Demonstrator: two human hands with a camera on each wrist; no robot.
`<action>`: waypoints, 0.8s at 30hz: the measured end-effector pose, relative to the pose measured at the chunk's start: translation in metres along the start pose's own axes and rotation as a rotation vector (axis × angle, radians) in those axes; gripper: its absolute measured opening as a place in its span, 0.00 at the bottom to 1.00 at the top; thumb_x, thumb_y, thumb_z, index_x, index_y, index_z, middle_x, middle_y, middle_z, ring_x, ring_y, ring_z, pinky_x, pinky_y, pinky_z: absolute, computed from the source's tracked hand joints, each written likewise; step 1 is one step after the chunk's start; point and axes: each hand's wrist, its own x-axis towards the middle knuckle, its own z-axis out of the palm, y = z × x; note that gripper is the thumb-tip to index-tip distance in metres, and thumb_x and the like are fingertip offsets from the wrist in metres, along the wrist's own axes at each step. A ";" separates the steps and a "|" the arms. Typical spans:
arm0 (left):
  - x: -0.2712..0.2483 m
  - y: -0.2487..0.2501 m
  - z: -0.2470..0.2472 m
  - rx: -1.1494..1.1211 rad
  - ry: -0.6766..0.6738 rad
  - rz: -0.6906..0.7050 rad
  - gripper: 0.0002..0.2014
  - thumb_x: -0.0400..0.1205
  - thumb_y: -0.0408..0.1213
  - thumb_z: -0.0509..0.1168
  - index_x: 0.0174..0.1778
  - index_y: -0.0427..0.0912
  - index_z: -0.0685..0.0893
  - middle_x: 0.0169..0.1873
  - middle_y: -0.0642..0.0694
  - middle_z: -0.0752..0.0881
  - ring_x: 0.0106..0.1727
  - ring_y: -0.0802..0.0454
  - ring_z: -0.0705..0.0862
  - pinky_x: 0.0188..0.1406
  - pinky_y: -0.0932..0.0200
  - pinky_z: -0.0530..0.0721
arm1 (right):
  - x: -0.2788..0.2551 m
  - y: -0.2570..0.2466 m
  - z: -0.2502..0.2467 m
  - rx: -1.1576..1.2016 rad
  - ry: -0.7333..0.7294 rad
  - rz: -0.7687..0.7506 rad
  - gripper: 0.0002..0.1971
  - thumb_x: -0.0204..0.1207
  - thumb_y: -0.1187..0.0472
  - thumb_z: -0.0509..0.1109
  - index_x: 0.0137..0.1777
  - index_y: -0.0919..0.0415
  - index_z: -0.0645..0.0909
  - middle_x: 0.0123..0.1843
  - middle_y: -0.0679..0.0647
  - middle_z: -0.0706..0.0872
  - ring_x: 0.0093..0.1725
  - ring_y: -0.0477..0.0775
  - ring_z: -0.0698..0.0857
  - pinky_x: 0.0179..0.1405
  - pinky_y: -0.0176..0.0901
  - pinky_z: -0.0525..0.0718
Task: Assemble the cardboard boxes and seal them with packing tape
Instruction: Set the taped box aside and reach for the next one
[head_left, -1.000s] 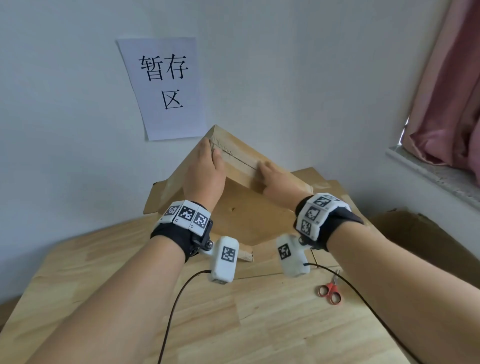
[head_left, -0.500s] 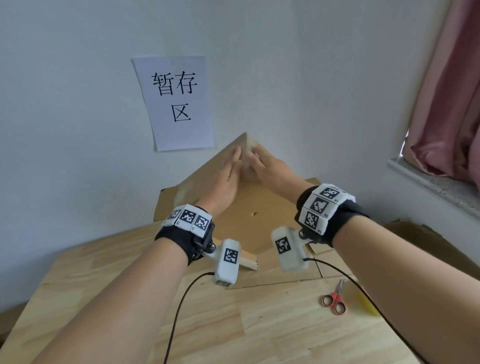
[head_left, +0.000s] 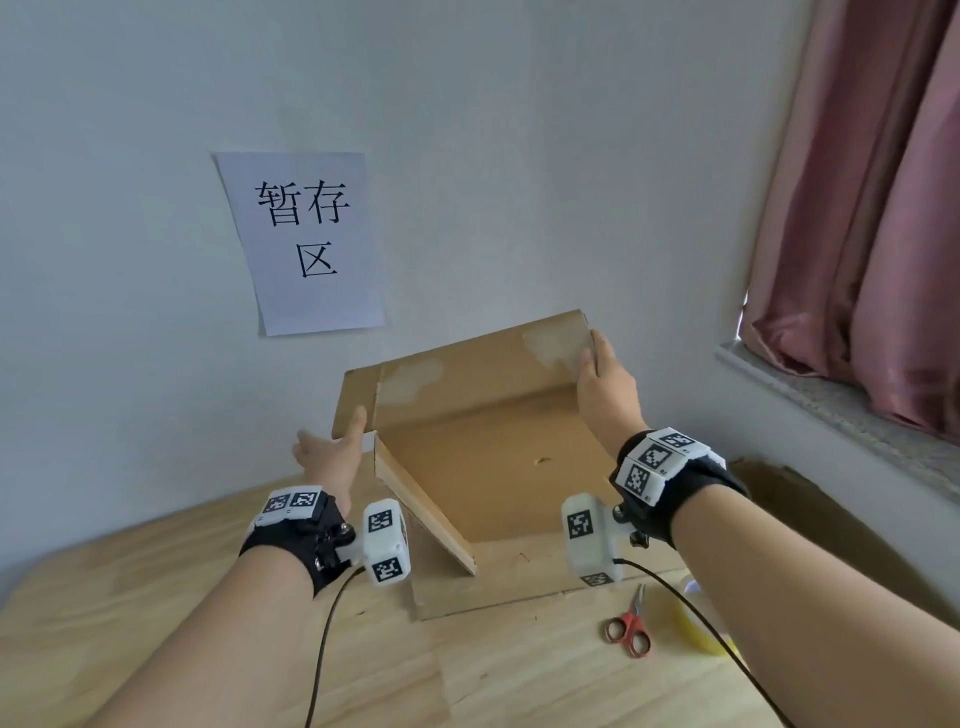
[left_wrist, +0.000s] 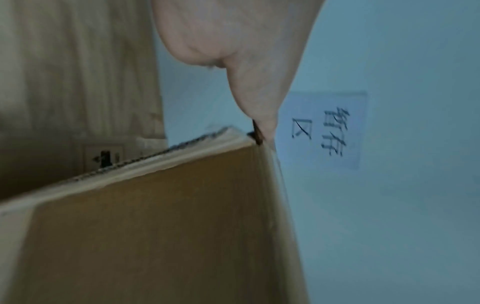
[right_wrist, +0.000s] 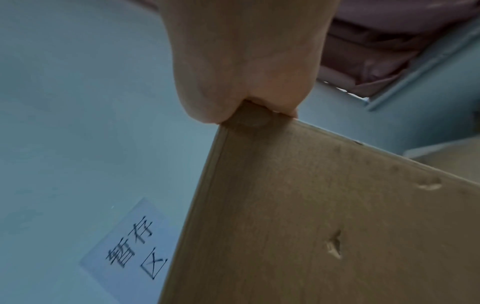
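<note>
One cardboard box, unfolded, sits on the wooden table at 12 o'clock, against the wall. Right hand pinches its far flap's corner at 1 o'clock. Left hand at 11 o'clock, fingers straight, thumb touching the side flap's edge. One pair of scissors (red-handled) and one yellow tape roll at 4 o'clock.

Brown cardboard box, paler worn patches near the far edge. Light wood-grain desk. Red-handled scissors near the desk's right edge, yellow tape roll just beside. White paper sign with black characters on a pale grey-blue wall. Dusty pink curtain. Black wrist straps with black-and-white square-patterned tags.
</note>
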 end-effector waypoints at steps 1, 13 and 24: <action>0.001 -0.001 0.001 -0.104 -0.075 -0.047 0.42 0.78 0.66 0.59 0.81 0.40 0.61 0.78 0.39 0.66 0.75 0.39 0.70 0.75 0.41 0.68 | 0.000 0.003 -0.003 0.007 0.014 0.016 0.24 0.87 0.54 0.47 0.82 0.49 0.57 0.66 0.58 0.79 0.48 0.55 0.78 0.47 0.41 0.72; -0.043 0.053 0.017 -0.282 -0.335 0.303 0.04 0.84 0.41 0.64 0.47 0.46 0.83 0.46 0.57 0.81 0.55 0.61 0.78 0.64 0.57 0.68 | -0.005 0.041 -0.019 0.130 0.104 0.124 0.24 0.87 0.51 0.50 0.82 0.54 0.60 0.80 0.53 0.68 0.79 0.55 0.66 0.79 0.47 0.62; -0.046 0.063 0.008 0.620 -0.153 1.017 0.14 0.85 0.40 0.59 0.36 0.36 0.76 0.32 0.46 0.76 0.40 0.49 0.73 0.38 0.53 0.71 | -0.004 0.022 0.021 0.045 -0.164 0.071 0.23 0.85 0.47 0.56 0.73 0.60 0.74 0.72 0.56 0.78 0.71 0.57 0.76 0.73 0.54 0.72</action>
